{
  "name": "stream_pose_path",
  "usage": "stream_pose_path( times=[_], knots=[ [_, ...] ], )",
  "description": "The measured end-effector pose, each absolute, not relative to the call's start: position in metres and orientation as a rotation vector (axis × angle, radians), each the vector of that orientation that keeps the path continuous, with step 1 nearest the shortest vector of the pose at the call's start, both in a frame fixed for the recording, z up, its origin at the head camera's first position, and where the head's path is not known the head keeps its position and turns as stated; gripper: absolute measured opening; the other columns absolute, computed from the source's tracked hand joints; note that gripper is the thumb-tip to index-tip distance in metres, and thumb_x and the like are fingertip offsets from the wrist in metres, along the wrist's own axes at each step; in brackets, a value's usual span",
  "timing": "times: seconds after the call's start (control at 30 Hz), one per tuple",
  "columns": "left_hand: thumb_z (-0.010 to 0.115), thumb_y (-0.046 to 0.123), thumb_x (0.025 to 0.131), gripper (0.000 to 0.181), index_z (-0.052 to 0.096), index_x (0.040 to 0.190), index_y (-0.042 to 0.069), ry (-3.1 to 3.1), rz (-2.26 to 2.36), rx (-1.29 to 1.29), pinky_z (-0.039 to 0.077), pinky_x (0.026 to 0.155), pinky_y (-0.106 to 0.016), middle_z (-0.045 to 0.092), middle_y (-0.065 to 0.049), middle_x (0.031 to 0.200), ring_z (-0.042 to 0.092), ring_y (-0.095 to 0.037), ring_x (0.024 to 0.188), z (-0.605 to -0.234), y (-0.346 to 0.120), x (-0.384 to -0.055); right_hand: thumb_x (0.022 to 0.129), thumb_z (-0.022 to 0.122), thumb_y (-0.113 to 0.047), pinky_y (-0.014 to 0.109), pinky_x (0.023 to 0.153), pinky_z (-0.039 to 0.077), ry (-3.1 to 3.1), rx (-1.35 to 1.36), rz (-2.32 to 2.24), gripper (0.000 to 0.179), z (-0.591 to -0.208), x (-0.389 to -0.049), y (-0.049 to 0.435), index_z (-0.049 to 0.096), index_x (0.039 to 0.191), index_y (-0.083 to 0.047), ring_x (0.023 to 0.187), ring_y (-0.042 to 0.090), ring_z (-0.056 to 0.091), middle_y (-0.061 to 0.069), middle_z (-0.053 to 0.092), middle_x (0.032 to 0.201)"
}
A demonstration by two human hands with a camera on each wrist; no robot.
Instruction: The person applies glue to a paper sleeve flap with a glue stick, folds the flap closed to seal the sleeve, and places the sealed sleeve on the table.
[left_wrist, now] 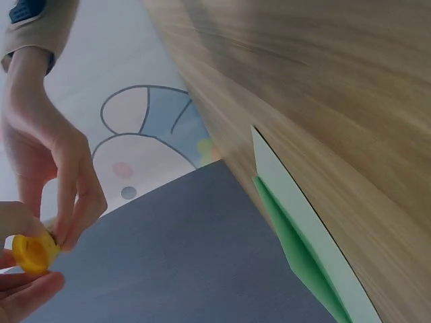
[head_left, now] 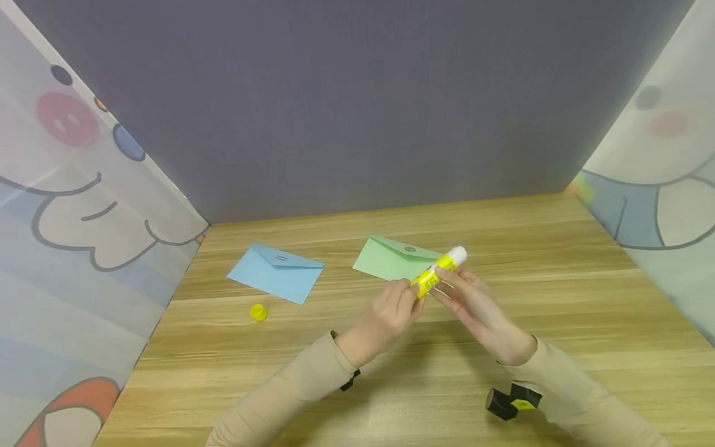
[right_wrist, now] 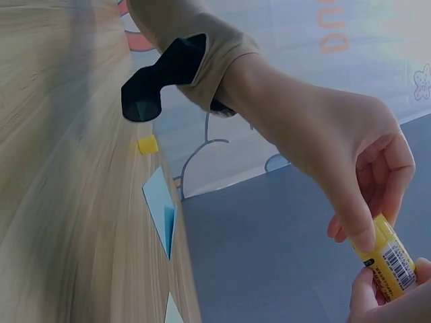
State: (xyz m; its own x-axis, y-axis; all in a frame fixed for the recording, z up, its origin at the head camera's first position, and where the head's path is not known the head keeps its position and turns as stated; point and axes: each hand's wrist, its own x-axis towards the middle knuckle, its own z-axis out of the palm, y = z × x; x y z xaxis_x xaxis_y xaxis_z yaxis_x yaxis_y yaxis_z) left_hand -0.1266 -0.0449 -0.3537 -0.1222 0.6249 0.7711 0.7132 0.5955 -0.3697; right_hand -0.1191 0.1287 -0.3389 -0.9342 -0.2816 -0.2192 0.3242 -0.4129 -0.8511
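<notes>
A yellow glue stick [head_left: 429, 280] with a white end is tilted above the table, held between both hands. The left hand [head_left: 382, 316] pinches its lower-left end with thumb and fingers. Nearer the white end, the right hand [head_left: 483, 313] grips the barrel between thumb and fingertips. In the right wrist view, a barcode shows on the glue stick [right_wrist: 392, 264]. A round yellow end of the glue stick [left_wrist: 32, 252] faces the left wrist view. Behind the hands lies a green envelope [head_left: 382, 259], its flap partly raised and one corner hidden by the stick.
A blue envelope [head_left: 285, 279] lies on the left of the wooden table [head_left: 558, 267], flap slightly lifted. In front of it sits a small yellow cap [head_left: 258, 312]. A dark grey panel [head_left: 363, 112] stands at the back, with cartoon-printed walls on both sides.
</notes>
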Motion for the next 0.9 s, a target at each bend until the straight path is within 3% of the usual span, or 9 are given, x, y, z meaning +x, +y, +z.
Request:
stream_pose_path(
  times=[0.17,0.3,0.5,0.7,0.9],
  knots=[
    [0.069,0.011,0.074,0.026,0.051,0.089,-0.001,-1.974,-0.317,-1.128,0.047,0.067,-0.009,0.056,-0.006,0.080,0.056,-0.011,0.068,-0.356,-0.046,-0.127,0.091,0.050,-0.017,0.024,0.096,0.037,1.426,0.080,-2.399,0.041,-0.341,-0.121,0.132,0.032,0.125,-0.005,0.105,0.005,0.051,-0.003,0.043,0.118],
    [0.069,0.013,0.075,0.029,0.052,0.094,-0.002,-2.043,-0.414,-1.150,0.048,0.071,-0.012,0.058,-0.006,0.083,0.059,-0.013,0.074,-0.357,-0.048,-0.130,0.091,0.050,-0.017,0.023,0.095,0.038,1.425,0.068,-2.413,0.040,-0.343,-0.122,0.138,0.032,0.124,-0.004,0.104,0.005,0.052,-0.003,0.045,0.117],
    [0.065,0.006,0.076,0.019,0.054,0.090,0.001,-2.119,-0.504,-1.216,0.047,0.060,-0.014,0.060,-0.005,0.077,0.056,-0.011,0.065,-0.358,-0.058,-0.143,0.091,0.049,-0.013,0.022,0.093,0.040,1.450,0.031,-2.448,0.030,-0.345,-0.125,0.144,0.037,0.117,-0.004,0.102,0.005,0.053,-0.001,0.048,0.115],
    [0.062,0.003,0.078,0.008,0.055,0.081,0.003,-2.213,-0.484,-1.264,0.043,0.052,-0.014,0.058,-0.002,0.070,0.052,-0.009,0.058,-0.362,-0.072,-0.161,0.086,0.058,-0.011,0.023,0.091,0.042,1.616,-0.012,-2.464,0.038,-0.354,-0.133,0.150,0.040,0.118,-0.002,0.103,0.009,0.052,0.002,0.052,0.111],
    [0.060,0.005,0.080,0.006,0.055,0.077,0.005,-2.426,-0.395,-1.235,0.045,0.051,-0.015,0.059,-0.002,0.069,0.057,-0.009,0.060,-0.367,-0.087,-0.179,0.082,0.063,-0.014,0.027,0.090,0.044,1.810,-0.118,-2.413,0.046,-0.417,-0.169,0.185,0.045,0.123,-0.004,0.108,0.019,0.052,0.011,0.052,0.119]
  ],
)
